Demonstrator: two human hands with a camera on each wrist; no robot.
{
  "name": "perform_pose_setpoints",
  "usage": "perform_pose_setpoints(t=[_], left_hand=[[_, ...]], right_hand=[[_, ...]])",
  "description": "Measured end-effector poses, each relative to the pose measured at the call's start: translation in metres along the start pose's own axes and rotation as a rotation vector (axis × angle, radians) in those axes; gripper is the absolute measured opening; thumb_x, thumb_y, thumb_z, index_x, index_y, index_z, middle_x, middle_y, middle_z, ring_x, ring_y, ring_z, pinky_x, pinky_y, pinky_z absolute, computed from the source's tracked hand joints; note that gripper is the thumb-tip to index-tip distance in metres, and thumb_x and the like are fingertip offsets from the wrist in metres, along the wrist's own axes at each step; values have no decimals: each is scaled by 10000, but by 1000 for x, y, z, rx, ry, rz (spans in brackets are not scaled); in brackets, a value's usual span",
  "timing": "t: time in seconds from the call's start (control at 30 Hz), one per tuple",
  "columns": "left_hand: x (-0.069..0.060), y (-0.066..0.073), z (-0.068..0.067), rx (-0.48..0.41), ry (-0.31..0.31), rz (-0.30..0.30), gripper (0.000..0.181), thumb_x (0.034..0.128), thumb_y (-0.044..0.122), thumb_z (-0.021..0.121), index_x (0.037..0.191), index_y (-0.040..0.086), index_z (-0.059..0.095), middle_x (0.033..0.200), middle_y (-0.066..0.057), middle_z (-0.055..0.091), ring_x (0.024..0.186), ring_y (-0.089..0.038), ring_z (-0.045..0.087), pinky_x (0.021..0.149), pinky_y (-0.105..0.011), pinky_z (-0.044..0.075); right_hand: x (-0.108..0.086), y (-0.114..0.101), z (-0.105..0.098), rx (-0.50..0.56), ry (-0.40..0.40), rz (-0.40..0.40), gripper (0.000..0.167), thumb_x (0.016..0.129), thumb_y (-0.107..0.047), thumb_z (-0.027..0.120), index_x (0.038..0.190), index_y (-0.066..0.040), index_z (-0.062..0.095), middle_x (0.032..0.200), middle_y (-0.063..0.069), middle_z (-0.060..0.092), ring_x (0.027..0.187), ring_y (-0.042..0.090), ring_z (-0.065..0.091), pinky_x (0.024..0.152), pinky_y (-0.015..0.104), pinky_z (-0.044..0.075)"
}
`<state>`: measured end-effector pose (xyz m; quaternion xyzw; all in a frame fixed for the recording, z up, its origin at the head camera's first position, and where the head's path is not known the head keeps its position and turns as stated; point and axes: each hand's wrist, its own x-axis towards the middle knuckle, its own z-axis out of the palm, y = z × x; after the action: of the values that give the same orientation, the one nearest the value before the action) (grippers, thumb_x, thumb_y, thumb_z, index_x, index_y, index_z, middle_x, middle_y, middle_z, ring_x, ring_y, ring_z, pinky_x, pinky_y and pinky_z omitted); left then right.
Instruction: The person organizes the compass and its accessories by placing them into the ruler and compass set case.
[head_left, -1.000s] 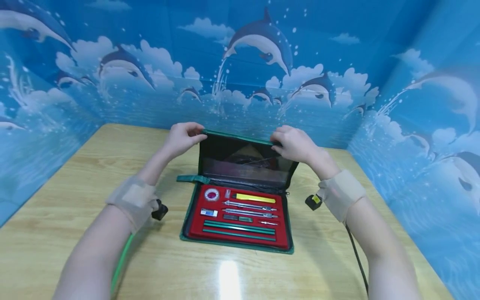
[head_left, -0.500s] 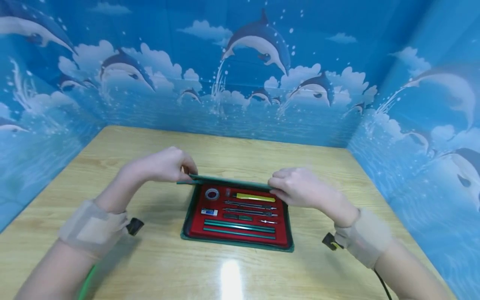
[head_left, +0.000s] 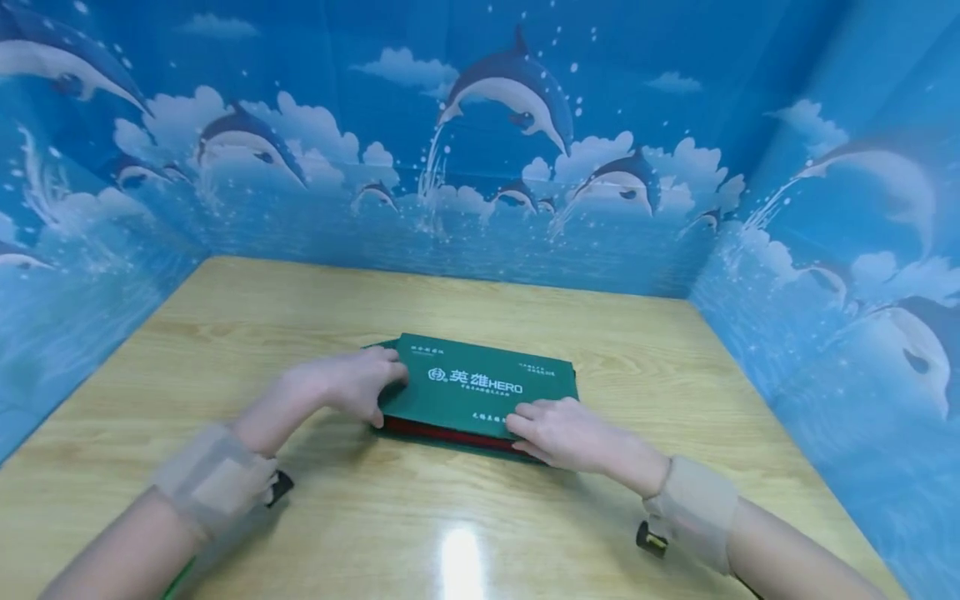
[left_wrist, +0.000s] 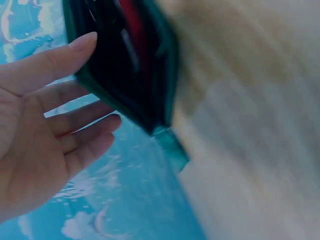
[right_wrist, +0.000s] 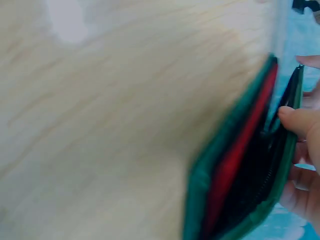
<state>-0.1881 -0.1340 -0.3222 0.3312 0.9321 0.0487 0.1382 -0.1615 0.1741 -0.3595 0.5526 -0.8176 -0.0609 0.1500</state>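
A green zip-up case with white "HERO" lettering lies on the table, its lid folded nearly down. Along its front a narrow gap shows the red insert; the instruments are hidden in the head view. My left hand pinches the lid's left side, thumb near the front corner. At the front right my right hand grips the lid's edge. In the right wrist view the thumb lies inside the lid with fingers outside. The left wrist view shows the left thumb on the lid's inner side.
A green strap sticks out from the case's left end. Wooden table surrounds the case. A blue dolphin-print cloth stands behind and along both sides.
The lid has swung from upright, over and down towards me, and now covers the red insert and instruments. Both hands have come forward and down with it.
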Motion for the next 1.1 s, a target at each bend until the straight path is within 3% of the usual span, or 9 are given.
perform_pose_setpoints(t=[0.2,0.33,0.5,0.63,0.7,0.77,0.87,0.93,1.1], left_hand=[[18,-1,5,13,22,50,398,755,242,769,1093,90,624,1036,-34,521,993,-229,494,857,-404,435],[30,4,7,12,16,82,387,782,246,747,1115,92,622,1142,-77,536,1077,-257,493,891,-408,426],[42,13,12,42,24,90,464,796,294,732,1196,102,595,1216,-98,508,1127,-268,473,912,-412,416],[48,18,16,83,49,85,514,789,344,733,1222,114,579,1168,-75,510,1054,-226,480,875,-380,425],[50,20,18,96,65,94,510,786,349,735,1207,106,582,1129,-72,518,1008,-216,479,851,-376,428],[51,21,19,111,82,102,512,786,353,735,1201,95,582,1145,-86,523,1016,-222,482,863,-378,428],[53,22,21,140,108,113,541,792,362,727,1219,71,568,1200,-118,519,1061,-242,485,906,-386,419],[55,23,23,163,122,112,580,793,375,723,1246,58,550,1236,-132,508,1093,-250,478,934,-386,407],[62,29,29,202,136,111,668,793,425,707,1306,48,506,1254,-134,500,1126,-255,470,968,-380,386]], right_hand=[[7,11,26,-53,62,5,125,874,-222,642,859,-145,544,742,-52,523,597,119,489,438,162,329],[12,18,34,-60,35,39,127,893,-250,615,870,-153,537,767,-45,525,626,128,478,460,189,360],[15,23,35,33,-12,104,162,898,-309,602,883,-167,526,789,-53,495,679,122,462,516,213,383],[12,36,33,158,83,133,116,874,-254,644,830,-169,579,763,-68,506,676,96,465,554,214,395],[8,49,31,203,144,212,76,863,-195,655,822,-138,625,770,-51,556,687,100,510,581,226,434],[5,66,28,256,177,374,56,858,-141,648,838,-88,652,791,-1,594,705,136,548,609,266,465],[-1,97,26,358,150,671,103,859,-77,619,921,-3,657,854,92,627,769,216,584,671,341,487],[-5,117,26,441,99,804,167,872,-38,582,996,61,635,913,165,626,830,279,585,724,390,483],[-13,143,34,619,-58,920,290,906,-22,521,1164,102,566,1085,241,603,1001,358,565,839,442,462]])
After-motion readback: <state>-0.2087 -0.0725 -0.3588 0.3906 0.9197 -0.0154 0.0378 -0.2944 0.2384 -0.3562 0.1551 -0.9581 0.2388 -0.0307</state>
